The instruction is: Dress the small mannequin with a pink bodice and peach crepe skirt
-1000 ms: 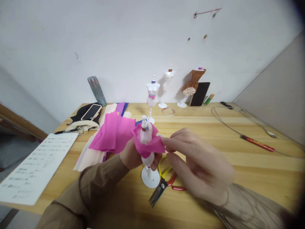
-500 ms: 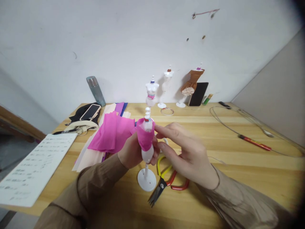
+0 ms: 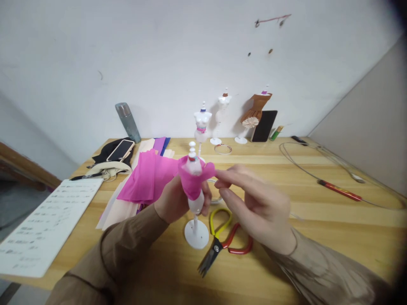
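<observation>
A small white mannequin stand [image 3: 196, 202] stands on the wooden table [image 3: 318, 212], its torso wrapped in pink tissue paper [image 3: 192, 177]. My left hand [image 3: 173, 201] is closed around the torso from the left, pressing the paper against it. My right hand [image 3: 257, 207] pinches the paper's right corner between thumb and forefinger and holds it out to the right. The hand is slightly blurred.
Scissors [image 3: 222, 241] with yellow and red handles lie beside the stand's base. Pink paper sheets [image 3: 149, 178] lie to the left over other coloured sheets. Three more mannequins [image 3: 201, 127] stand at the back, one in a brown dress [image 3: 256, 108]. A printed sheet [image 3: 44, 222], phone [image 3: 121, 149], bottle [image 3: 127, 121] and cable [image 3: 340, 188] lie around.
The paper was spread wide, then wrapped tight around the torso. Now my right hand has pulled its upper right corner out to the side again. My left hand kept its hold.
</observation>
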`<state>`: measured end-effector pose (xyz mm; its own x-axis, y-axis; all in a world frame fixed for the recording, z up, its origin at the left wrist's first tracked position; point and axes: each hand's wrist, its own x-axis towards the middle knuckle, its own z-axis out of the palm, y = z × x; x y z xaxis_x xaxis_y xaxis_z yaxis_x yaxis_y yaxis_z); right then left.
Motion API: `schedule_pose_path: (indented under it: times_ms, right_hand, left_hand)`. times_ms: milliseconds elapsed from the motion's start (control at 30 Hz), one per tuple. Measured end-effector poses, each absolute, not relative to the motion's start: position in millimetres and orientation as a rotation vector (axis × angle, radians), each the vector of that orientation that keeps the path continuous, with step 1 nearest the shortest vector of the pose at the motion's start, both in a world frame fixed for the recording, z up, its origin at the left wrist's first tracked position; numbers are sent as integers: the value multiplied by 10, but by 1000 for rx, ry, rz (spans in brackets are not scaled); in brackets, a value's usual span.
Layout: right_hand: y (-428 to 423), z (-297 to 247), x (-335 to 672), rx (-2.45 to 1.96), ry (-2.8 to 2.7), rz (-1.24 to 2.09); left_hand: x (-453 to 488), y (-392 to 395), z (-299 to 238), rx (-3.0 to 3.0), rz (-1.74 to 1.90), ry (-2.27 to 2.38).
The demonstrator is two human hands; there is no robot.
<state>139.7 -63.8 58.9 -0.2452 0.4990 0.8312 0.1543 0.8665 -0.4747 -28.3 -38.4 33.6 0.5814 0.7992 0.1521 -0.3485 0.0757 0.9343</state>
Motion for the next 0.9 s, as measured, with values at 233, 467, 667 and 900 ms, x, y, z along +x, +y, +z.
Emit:
schedule_pose_path:
  times_ms: [233,467,667,900]
  right_hand:
    - [-490,491,1500,-716,-1742,552]
    - [-387,433,1440,-671,-1769,710]
    - [-399,290,1312,-745,-1640,925]
    - [-477,115,1106,-656,-1382,1441]
  left_hand:
    - [-243,-428,369,1197,1185,397]
    - [-229,-417,314,1378,1288,510]
    - [-229,-416,311,1311,1362,569]
    - [-212,-470,432,1354,1209,717]
